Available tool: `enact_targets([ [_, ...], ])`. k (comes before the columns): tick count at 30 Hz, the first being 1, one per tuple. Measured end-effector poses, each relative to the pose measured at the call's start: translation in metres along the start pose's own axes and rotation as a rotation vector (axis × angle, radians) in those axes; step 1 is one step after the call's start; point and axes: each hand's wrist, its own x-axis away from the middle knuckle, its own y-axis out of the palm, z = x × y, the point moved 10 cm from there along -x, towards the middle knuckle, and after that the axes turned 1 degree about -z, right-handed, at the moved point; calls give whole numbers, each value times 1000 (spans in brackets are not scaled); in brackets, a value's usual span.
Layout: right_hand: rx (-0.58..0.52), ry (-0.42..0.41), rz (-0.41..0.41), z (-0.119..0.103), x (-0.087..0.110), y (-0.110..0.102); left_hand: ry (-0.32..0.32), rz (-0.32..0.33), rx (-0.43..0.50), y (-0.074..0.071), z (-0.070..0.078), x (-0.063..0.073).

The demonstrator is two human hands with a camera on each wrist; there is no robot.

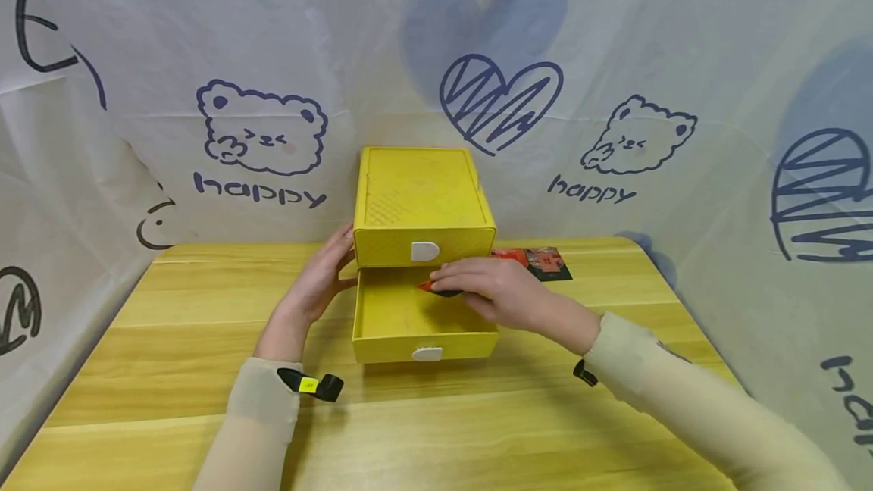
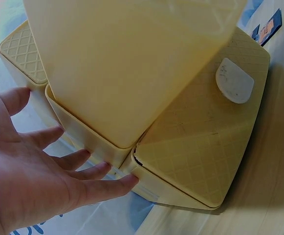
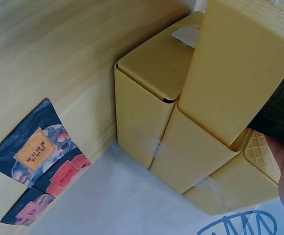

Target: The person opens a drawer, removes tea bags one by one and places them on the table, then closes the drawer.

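Observation:
A yellow drawer unit (image 1: 424, 188) stands on the table, and its middle drawer (image 1: 426, 347) is pulled out over the closed bottom drawer (image 2: 200, 132). My left hand (image 1: 318, 279) rests its spread fingertips on the unit's left side; the left wrist view shows those fingers (image 2: 78, 159) nearly straight. Over the pulled-out drawer, my right hand (image 1: 501, 290) pinches a flat dark packet (image 3: 278, 107) with small print on its back. A red corner of it sticks out past the fingertips in the head view. No other thing shows inside the drawer.
Several dark packets with red and orange labels (image 3: 36, 152) lie on the wooden table (image 1: 204, 370), right of the drawer unit. A white cloth (image 1: 382, 44) printed with bears and hearts hangs behind and beside the table. White tabs (image 1: 425, 251) mark the drawer fronts.

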Motion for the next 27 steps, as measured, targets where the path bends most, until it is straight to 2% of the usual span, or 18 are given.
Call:
enact_targets([
  [11,50,-90,128,-11,16,-10,3,0,-5,1,0,1],
  [20,74,-102,193,-15,26,-16,1,-1,-8,1,1,1],
  [27,82,-150,271,-23,32,-25,-3,-1,-13,2,1,1],
])
